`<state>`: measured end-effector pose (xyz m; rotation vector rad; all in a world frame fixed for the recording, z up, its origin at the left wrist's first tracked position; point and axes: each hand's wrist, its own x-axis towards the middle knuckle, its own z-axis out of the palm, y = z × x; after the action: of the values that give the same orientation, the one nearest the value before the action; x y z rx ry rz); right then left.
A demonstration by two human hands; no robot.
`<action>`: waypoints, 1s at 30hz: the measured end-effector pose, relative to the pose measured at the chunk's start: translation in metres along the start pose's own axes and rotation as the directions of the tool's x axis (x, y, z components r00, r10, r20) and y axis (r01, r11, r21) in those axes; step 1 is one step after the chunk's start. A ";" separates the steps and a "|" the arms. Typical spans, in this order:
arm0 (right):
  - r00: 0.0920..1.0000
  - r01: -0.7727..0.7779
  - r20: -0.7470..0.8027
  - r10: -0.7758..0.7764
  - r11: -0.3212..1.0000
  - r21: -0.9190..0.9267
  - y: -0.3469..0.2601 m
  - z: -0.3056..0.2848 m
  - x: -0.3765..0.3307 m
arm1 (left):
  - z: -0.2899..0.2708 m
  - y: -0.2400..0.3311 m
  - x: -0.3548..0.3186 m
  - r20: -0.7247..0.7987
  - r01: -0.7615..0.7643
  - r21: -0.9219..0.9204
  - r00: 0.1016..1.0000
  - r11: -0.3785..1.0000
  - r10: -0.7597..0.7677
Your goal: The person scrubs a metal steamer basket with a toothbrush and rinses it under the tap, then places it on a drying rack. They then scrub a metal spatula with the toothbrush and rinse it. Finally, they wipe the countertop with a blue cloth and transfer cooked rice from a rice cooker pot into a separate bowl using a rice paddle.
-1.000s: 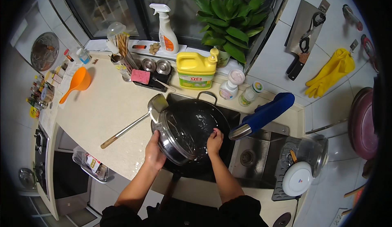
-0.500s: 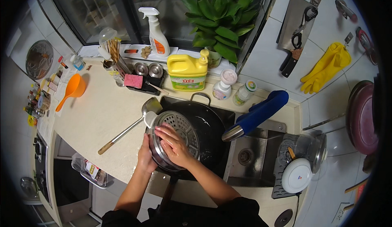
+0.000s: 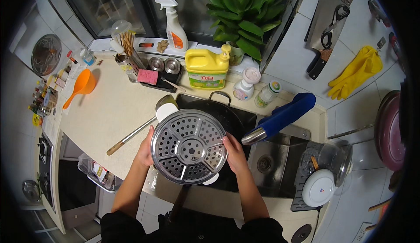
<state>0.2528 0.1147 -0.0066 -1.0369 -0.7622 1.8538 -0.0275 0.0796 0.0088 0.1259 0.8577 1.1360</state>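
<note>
Steamer pan (image 3: 191,149) is being held over the black wok (image 3: 232,119), perforated face showing. Left hand (image 3: 145,150) and right hand (image 3: 236,156) are gripping its opposite sides; ladle (image 3: 133,134) is lying left of the wok.

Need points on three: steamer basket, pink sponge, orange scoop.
Steamer basket (image 3: 190,148): head view, middle of its perforated metal plate.
Pink sponge (image 3: 148,76): head view, middle of its face.
Orange scoop (image 3: 85,82): head view, side of its bowl.
</note>
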 end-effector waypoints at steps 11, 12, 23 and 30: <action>0.994 0.092 0.050 -0.095 0.995 0.046 -0.018 -0.001 -0.027 | 0.008 0.003 0.016 -0.024 -0.019 0.050 0.999 0.999 0.020; 0.995 0.089 0.050 -0.092 0.995 0.042 -0.019 -0.002 -0.027 | 0.010 0.003 0.015 -0.023 -0.015 0.044 1.000 0.999 0.016; 0.978 -0.109 0.160 0.133 0.982 -0.153 -0.025 0.003 -0.045 | 0.019 0.003 0.001 0.072 -0.075 0.022 0.995 0.997 0.073; 0.966 0.250 0.121 -0.227 0.941 -0.229 0.014 -0.009 -0.060 | -0.001 -0.006 0.012 -0.047 -0.275 0.433 0.944 0.859 0.326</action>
<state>0.2726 0.0556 -0.0008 -0.9638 -1.1419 1.6363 -0.0217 0.0866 -0.0018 0.5736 1.2155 1.2419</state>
